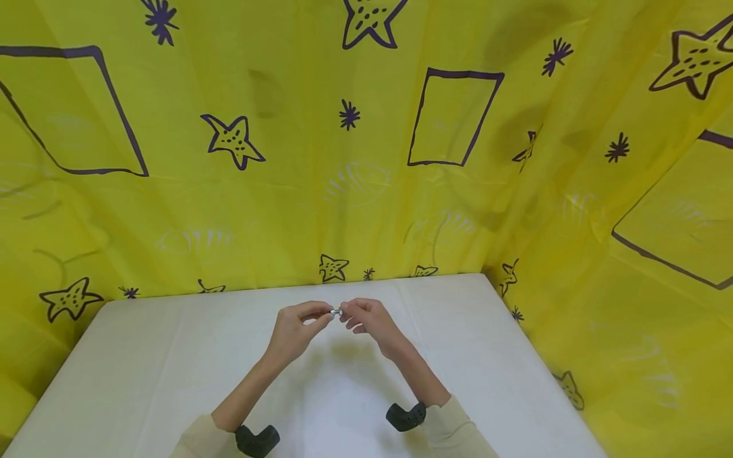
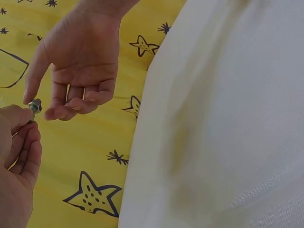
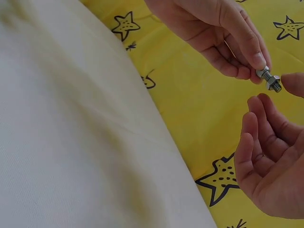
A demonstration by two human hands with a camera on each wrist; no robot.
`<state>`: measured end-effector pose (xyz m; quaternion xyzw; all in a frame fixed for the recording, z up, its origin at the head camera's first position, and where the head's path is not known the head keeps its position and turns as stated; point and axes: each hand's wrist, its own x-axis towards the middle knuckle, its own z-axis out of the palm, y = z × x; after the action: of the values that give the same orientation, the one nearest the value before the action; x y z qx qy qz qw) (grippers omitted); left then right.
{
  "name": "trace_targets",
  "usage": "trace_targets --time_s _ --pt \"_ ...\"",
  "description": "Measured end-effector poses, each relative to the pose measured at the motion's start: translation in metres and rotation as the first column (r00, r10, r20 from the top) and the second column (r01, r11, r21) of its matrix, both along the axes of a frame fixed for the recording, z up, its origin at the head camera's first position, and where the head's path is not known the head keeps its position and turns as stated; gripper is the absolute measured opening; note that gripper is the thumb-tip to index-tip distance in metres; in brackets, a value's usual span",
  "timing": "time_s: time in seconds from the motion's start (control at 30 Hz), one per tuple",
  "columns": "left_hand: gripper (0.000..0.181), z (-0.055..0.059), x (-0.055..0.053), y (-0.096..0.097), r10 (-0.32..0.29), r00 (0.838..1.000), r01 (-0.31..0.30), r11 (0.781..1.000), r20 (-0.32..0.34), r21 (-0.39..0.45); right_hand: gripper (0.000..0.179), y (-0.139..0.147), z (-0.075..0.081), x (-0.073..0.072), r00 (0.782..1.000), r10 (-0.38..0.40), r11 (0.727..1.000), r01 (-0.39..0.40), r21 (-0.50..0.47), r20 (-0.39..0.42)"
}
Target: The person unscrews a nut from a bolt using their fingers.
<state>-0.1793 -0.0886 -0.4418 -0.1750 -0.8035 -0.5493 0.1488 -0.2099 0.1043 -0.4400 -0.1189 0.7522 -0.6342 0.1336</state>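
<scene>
Above the table, my left hand [image 1: 294, 329] pinches the head end of a small metal bolt [image 3: 266, 74] between thumb and fingertips. A hex nut [image 3: 272, 82] sits on the bolt's thread, close to its free end. My right hand [image 1: 372, 322] is held just beside that end. In the right wrist view its thumb and loosely bent fingers stand to either side of the nut, with a gap between them and the metal. The left wrist view shows the right thumb tip very near the nut; whether it touches there is unclear.
Beneath both hands lies a white tabletop [image 1: 229, 356]. Yellow curtains [image 1: 298, 210] printed with dark stars and outlined shapes hang behind the table and along its right side. Dark bands [image 1: 405, 416] are worn near both sleeve cuffs.
</scene>
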Motion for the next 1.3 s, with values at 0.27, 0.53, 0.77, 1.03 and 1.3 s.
trace_targets --time_s 0.27,0.53,0.77,1.03,1.3 --pt "0.011 0.002 0.0004 0.0 -0.01 1.0 0.01 1.0 -0.002 0.001 0.033 0.0002 0.002 -0.0001 1.0 0.015 1.0 -0.015 -0.019 0.007" --pt "0.011 0.0012 -0.0001 -0.0003 -0.011 1.0 0.011 1.0 -0.002 0.008 0.022 0.0015 0.0021 0.0012 0.999 0.04 0.998 -0.041 -0.042 -0.032" --pt "0.012 0.0003 -0.0003 0.0 -0.017 1.0 0.017 1.0 -0.001 0.024 0.025 0.0024 0.0012 0.0007 0.997 0.065 0.995 -0.068 -0.066 -0.04" --pt "0.012 0.002 0.0011 0.0002 -0.012 1.0 0.012 1.0 0.0 0.012 0.032 0.0028 0.0012 -0.0005 0.999 0.052 0.998 -0.052 -0.041 -0.002" --pt "0.013 0.0018 0.0006 0.0004 -0.02 1.0 0.02 1.0 -0.001 0.02 0.029 0.0019 0.0027 0.0006 0.999 0.047 0.998 -0.047 -0.032 0.013"
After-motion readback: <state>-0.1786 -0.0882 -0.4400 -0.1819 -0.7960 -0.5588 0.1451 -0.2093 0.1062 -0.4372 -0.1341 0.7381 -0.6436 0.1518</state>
